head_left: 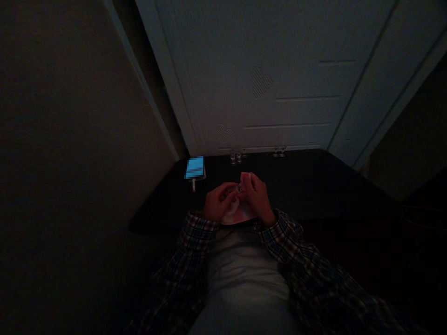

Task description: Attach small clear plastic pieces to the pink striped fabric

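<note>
My left hand is closed round a small clear glass, lying tilted between my hands. My right hand grips a pink-and-white cloth, bunched up against the glass's end. The rest of the cloth hangs down between my wrists, over the table's near edge. Dim light hides much of the glass and the exact finger contacts.
Small clear stemmed glasses stand at the back of the dark table, with two more glasses further right. A pixelated blue-lit device is at the left. A white panelled door rises behind.
</note>
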### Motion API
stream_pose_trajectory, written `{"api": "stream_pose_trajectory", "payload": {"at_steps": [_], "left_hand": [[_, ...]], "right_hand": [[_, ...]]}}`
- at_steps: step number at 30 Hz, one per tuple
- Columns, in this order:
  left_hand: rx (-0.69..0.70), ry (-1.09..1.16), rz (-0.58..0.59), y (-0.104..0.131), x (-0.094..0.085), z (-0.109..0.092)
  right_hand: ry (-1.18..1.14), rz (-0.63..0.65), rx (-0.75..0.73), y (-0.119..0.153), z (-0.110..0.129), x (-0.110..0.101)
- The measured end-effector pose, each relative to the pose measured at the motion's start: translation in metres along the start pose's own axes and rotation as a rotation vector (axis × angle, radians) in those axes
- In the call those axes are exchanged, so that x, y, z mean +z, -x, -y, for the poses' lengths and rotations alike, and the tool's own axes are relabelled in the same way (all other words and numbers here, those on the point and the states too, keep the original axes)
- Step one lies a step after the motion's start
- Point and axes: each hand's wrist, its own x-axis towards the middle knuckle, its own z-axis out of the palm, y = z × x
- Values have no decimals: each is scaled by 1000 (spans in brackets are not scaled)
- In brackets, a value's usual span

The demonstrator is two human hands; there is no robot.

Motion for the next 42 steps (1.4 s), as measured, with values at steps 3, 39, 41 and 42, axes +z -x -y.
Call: {"api": "stream_pose_trajectory", "payload": {"at_steps": [3,39,41,42], "left_hand": [[-31,25,19,1,0,-2],[-54,67,11,1,0,-5],[-56,76,14,1,0,-5],[-55,82,15,1,0,-5]], "right_hand": [[0,8,-6,0,0,-1],[44,3,-10,-1,-2,0],[53,2,-11,0,-1,0],[56,-4,-9,0,-1,0]]}}
